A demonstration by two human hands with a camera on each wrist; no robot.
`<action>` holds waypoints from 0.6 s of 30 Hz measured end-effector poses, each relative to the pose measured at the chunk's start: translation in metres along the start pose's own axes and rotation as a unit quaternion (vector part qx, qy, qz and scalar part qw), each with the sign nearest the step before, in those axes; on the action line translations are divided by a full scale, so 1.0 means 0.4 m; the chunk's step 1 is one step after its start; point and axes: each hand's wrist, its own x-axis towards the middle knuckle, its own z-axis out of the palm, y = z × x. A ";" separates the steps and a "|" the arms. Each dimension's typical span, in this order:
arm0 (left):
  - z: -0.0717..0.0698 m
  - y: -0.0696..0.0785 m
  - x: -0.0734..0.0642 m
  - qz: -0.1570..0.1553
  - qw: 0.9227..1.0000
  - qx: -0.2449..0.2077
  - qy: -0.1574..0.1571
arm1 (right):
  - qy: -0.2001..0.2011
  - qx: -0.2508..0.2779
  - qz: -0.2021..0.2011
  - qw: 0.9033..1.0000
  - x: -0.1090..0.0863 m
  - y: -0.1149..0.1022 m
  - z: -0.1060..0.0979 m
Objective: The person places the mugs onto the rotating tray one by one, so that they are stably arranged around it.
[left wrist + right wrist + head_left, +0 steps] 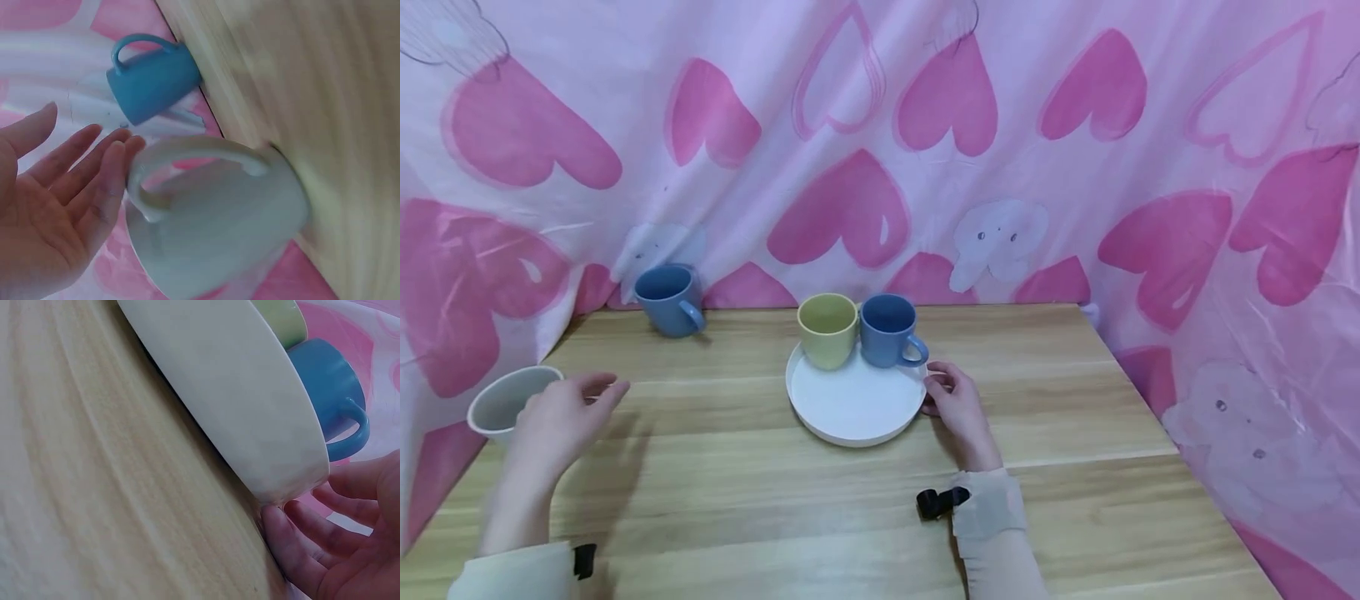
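My left hand (561, 417) is beside a pale grey-white mug (512, 396) at the table's left edge. In the left wrist view its fingers are loosely bent, with fingertips close to the mug's handle (194, 147); whether they touch it I cannot tell. My right hand (958, 408) holds the right edge of a round white tray (857, 408), a digit at the rim and others low against the side, as the right wrist view shows. A yellow-green mug (827, 333) and a blue mug (887, 333) stand upright at the tray's far side.
Another blue mug (668, 302) stands at the table's back left, handle facing right. Pink heart-patterned cloth (842, 208) hangs behind the wooden table (760, 517) and along its sides. A small black device (942, 502) is strapped to the right wrist.
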 end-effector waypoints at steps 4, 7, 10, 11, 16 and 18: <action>0.001 -0.026 -0.037 0.007 0.997 -0.021 0.074 | -0.004 -0.002 -0.007 1.000 0.003 -0.003 0.007; -0.005 -0.041 -0.058 -0.007 0.991 -0.027 0.131 | -0.015 -0.002 0.000 1.000 -0.001 -0.002 0.014; -0.012 -0.053 -0.069 -0.035 0.988 -0.029 0.149 | -0.014 0.002 0.000 1.000 -0.004 -0.003 0.016; -0.013 -0.057 -0.072 -0.041 0.988 -0.026 0.146 | -0.012 0.003 -0.001 1.000 -0.004 -0.002 0.015; -0.025 -0.094 -0.084 -0.065 0.994 0.007 0.084 | -0.002 0.013 -0.006 1.000 -0.005 0.003 0.011; -0.033 -0.110 -0.087 -0.074 0.996 0.022 0.046 | -0.003 0.015 -0.006 1.000 -0.006 0.004 0.011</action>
